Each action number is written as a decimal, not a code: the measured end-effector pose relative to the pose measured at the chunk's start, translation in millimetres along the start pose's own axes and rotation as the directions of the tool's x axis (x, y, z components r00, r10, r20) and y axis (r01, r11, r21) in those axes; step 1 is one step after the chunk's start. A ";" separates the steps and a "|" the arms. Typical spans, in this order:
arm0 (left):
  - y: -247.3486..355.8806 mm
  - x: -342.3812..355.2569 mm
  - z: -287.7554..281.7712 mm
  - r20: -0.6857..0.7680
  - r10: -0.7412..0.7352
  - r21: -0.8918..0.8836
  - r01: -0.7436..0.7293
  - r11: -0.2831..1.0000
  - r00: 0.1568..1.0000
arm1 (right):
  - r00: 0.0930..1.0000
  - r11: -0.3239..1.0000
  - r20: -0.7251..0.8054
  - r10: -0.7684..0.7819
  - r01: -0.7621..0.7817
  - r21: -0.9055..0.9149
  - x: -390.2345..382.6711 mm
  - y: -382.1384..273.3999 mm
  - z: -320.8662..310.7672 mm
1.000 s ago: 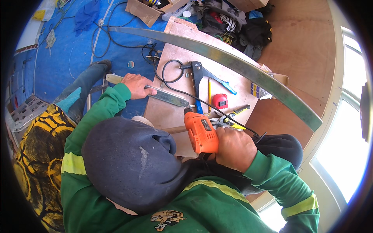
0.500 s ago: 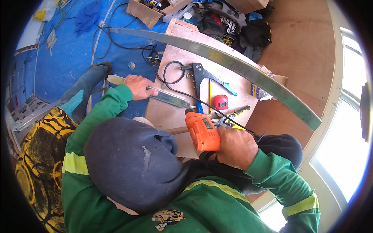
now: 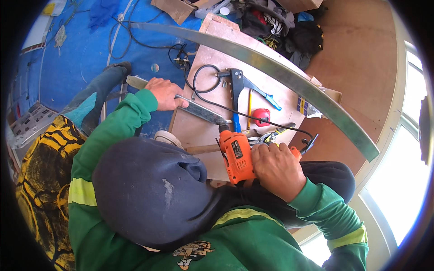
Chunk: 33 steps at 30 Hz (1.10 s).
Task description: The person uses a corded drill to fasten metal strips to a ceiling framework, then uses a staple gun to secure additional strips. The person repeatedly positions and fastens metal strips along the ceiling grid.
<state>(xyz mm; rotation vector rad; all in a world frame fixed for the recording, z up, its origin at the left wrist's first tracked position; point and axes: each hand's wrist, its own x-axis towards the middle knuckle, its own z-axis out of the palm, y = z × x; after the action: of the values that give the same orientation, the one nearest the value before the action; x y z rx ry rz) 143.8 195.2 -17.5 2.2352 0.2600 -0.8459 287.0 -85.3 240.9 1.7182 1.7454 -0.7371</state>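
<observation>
My right hand (image 3: 278,169) is wrapped round the handle of an orange power drill (image 3: 238,158). The drill's chuck reaches the near end of a narrow grey metal strip (image 3: 201,109) lying over the wooden board (image 3: 212,52); whether a bit touches it I cannot tell. My left hand (image 3: 165,93) grips that strip farther up, fingers curled over it. Just beyond the drill lie a black and blue hand riveter (image 3: 237,97), a yellow pencil (image 3: 249,108), a red tape measure (image 3: 261,117) and yellow-handled snips (image 3: 275,134).
A long curved metal strip (image 3: 289,74) crosses above the board. The drill's black cable (image 3: 271,123) loops over the tools. Bags (image 3: 298,40) and cardboard boxes (image 3: 178,10) stand at the back, blue sheeting (image 3: 86,54) covers the left floor, and a small box (image 3: 309,107) sits at the right.
The drill has turned slightly, showing more of its side, and sits a little lower and farther right. Its cable now bows out to the right. My left hand keeps its hold on the strip.
</observation>
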 end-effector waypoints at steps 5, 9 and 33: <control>5.7 -1.8 -7.3 -0.006 -0.025 0.076 0.025 0.997 1.000 | 0.998 0.998 -0.045 0.036 -0.034 0.056 -5.5 -2.5 4.6; 2.4 -11.3 4.7 -0.008 -0.040 0.009 0.040 0.999 0.999 | 0.982 0.889 0.029 0.184 -0.179 0.422 -16.0 1.9 18.8; -1.5 -16.9 22.7 -0.093 -0.024 0.038 0.028 0.999 0.995 | 0.931 0.667 0.173 0.322 -0.352 0.657 -24.1 -7.4 43.2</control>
<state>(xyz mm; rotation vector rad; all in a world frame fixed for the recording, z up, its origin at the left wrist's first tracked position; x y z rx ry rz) 118.9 181.6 -19.4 2.3158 0.3190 -0.7679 280.6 -133.4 229.0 2.3949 1.1013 -1.3361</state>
